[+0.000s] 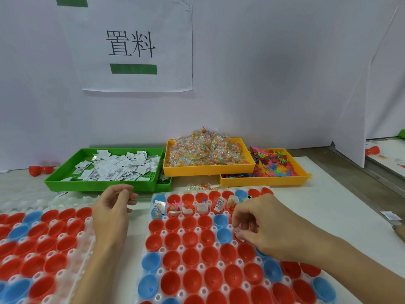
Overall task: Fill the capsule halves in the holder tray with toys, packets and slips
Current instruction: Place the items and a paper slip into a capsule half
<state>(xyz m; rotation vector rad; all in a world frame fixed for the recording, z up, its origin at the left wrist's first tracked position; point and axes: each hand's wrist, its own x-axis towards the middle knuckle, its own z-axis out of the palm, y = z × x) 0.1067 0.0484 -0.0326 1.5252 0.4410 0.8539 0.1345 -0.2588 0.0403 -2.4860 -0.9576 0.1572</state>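
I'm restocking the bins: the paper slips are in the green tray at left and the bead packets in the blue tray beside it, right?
Not quite: the head view shows the bead packets in a yellow tray, not a blue one. The paper slips are indeed in the green tray at left.

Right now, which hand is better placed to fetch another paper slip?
Probably the left hand: it hovers just in front of the green tray of slips, apparently holding nothing. The right hand is busy over the capsules.

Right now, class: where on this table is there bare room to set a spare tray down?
Bare table shows right of the right holder tray, below the yellow toy bin. The narrow strip before the green slip bin is crowded by both hands and loose packets.
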